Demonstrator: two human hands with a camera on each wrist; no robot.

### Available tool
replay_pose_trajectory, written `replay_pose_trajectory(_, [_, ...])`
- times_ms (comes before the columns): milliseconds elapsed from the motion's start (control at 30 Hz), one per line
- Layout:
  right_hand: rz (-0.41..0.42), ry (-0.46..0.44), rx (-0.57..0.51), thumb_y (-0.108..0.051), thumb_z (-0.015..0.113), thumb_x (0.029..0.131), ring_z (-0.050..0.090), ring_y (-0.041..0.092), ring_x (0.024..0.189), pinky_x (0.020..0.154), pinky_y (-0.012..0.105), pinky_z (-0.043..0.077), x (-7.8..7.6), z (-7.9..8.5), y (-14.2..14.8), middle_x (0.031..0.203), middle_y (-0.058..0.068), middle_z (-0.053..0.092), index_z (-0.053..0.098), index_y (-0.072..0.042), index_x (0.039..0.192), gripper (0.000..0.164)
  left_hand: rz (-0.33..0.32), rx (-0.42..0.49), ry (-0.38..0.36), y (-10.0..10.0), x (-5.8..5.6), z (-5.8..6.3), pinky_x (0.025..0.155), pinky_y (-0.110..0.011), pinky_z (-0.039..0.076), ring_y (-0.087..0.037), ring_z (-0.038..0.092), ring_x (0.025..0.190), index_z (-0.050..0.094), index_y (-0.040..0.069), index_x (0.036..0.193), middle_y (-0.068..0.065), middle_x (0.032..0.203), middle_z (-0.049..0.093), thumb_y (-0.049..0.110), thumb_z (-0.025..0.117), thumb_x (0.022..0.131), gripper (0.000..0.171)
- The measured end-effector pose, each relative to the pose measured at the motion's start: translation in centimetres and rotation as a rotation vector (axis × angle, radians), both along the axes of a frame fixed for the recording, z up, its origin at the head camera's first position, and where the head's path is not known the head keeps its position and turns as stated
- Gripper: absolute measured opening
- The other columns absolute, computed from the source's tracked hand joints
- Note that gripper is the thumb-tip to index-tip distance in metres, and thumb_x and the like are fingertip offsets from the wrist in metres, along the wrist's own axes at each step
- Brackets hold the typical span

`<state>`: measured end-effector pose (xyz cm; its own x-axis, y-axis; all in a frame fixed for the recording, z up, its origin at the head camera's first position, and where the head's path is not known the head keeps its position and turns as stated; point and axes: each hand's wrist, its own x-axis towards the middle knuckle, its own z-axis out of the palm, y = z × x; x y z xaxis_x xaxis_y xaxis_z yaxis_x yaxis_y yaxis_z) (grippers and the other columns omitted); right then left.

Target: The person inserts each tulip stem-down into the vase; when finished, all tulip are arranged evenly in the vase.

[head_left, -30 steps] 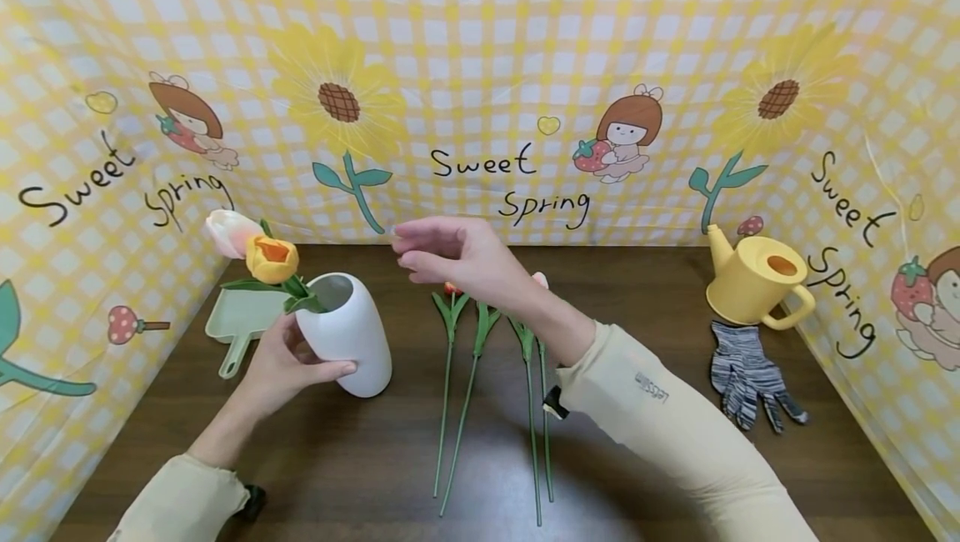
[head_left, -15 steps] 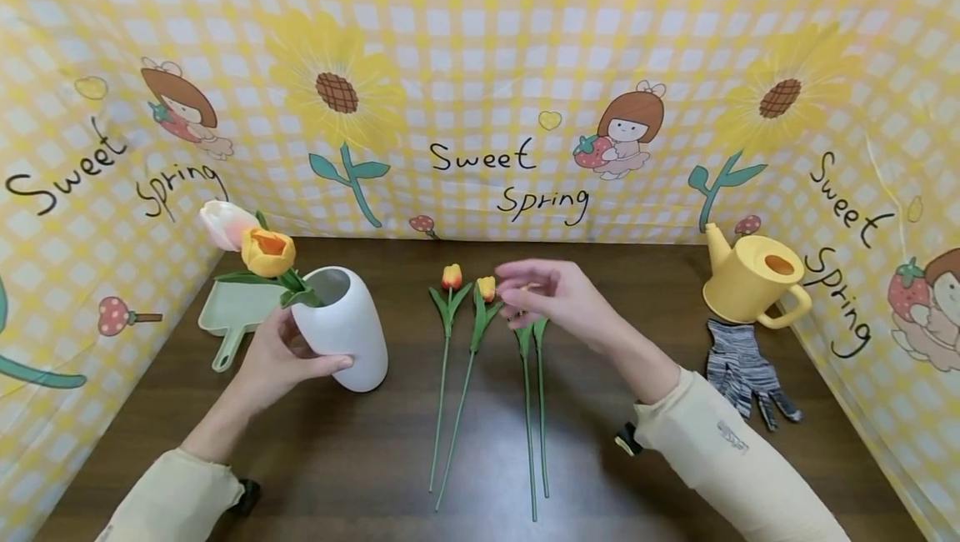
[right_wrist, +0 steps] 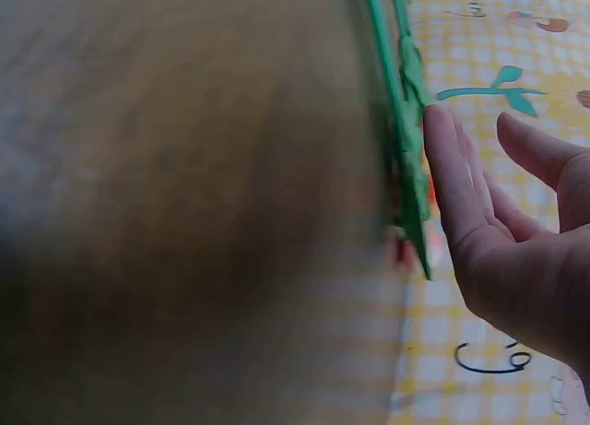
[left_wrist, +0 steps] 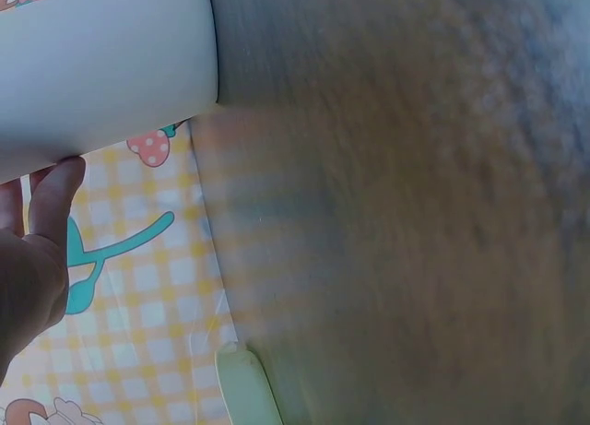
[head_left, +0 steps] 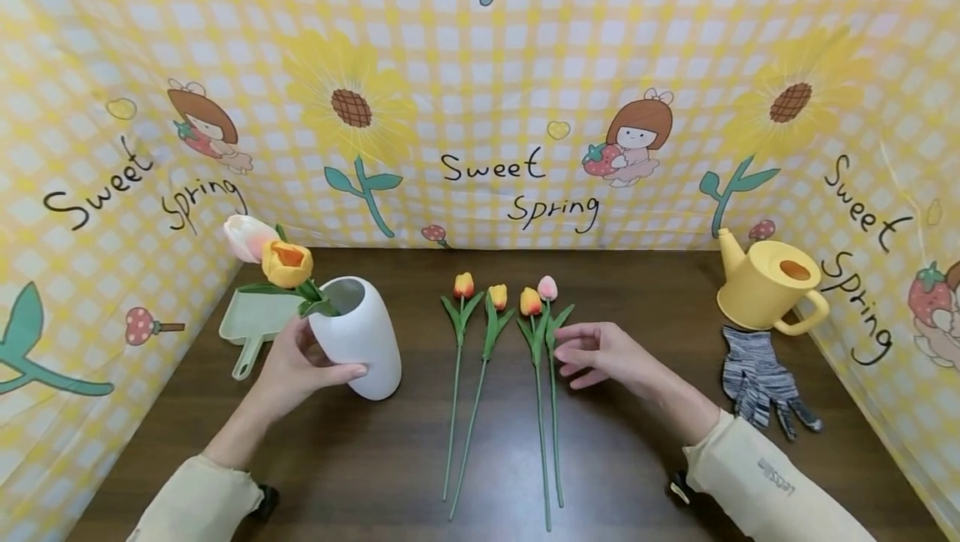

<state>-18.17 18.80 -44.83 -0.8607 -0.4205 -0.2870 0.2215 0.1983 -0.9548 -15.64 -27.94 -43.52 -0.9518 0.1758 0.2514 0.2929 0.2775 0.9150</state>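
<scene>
My left hand [head_left: 288, 371] grips the white vase [head_left: 367, 350] low on its left side, and the vase leans a little to the left. A pale pink tulip [head_left: 247, 238] and a yellow-orange tulip [head_left: 287, 263] stand in it, drooping over its left rim. My right hand [head_left: 607, 354] is beside the stem of a pink tulip [head_left: 547, 288], thumb and fingers apart; whether a fingertip touches the leaves I cannot tell. Close to that flower lies a red-yellow tulip [head_left: 530, 302]. Left of these lie a yellow tulip [head_left: 497, 298] and an orange-red tulip [head_left: 463, 285].
A yellow watering can [head_left: 765, 283] stands at the back right, with a grey knitted glove [head_left: 761, 379] in front of it. Behind my left hand lies a pale green dustpan [head_left: 255, 317]. Checked cloth [head_left: 480, 108] walls in the dark wooden table [head_left: 390, 467].
My right hand has moved from beside the vase's mouth to the right and down to the pink tulip, uncovering the tulip heads. The left hand keeps its hold on the vase.
</scene>
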Motion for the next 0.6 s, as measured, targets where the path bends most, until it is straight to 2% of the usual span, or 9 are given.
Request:
replay_pose_trajectory(167, [-0.019, -0.034, 0.027, -0.013, 0.073, 0.095, 0.072, 0.032, 0.091, 0.074, 0.047, 0.061, -0.3, -0.7, -0.2, 0.113, 0.023, 0.07, 0.051, 0.008, 0.14, 0.054, 0.004, 0.012, -0.015, 0.0, 0.3, -0.3, 0.085, -0.027, 0.057, -0.015, 0.067, 0.106, 0.049, 0.009, 0.138, -0.006, 0.123, 0.063, -0.005, 0.09, 0.071, 0.08])
replay_pose_trajectory(267, [-0.031, -0.058, 0.053, -0.013, 0.073, 0.094, 0.073, 0.029, 0.087, 0.072, 0.046, 0.062, -0.6, -1.0, -0.3, 0.107, 0.018, 0.072, 0.054, 0.007, 0.138, 0.052, 0.002, 0.022, -0.018, 0.2, 0.0, -0.3, 0.086, -0.026, 0.057, -0.016, 0.067, 0.106, 0.048, 0.008, 0.139, -0.008, 0.124, 0.062, -0.005, 0.089, 0.072, 0.08])
replay_pose_trajectory(433, [-0.056, -0.064, 0.127, -0.016, 0.076, 0.093, 0.072, 0.026, 0.08, 0.067, 0.044, 0.062, -1.2, -1.1, -0.4, 0.101, 0.014, 0.074, 0.062, 0.006, 0.124, 0.041, 0.004, 0.008, -0.016, 0.4, -0.6, -0.1, 0.087, -0.025, 0.056, -0.015, 0.066, 0.108, 0.047, 0.008, 0.139, -0.008, 0.126, 0.06, -0.001, 0.09, 0.072, 0.08])
replay_pose_trajectory(600, [-0.054, -0.076, 0.193, -0.023, 0.08, 0.09, 0.072, 0.024, 0.072, 0.062, 0.042, 0.062, -0.8, -1.6, -1.4, 0.092, 0.012, 0.074, 0.067, 0.003, 0.114, 0.037, 0.007, -0.008, -0.023, 0.0, -0.2, 0.0, 0.087, -0.025, 0.056, -0.015, 0.066, 0.108, 0.048, 0.011, 0.14, -0.007, 0.126, 0.061, -0.001, 0.091, 0.071, 0.082])
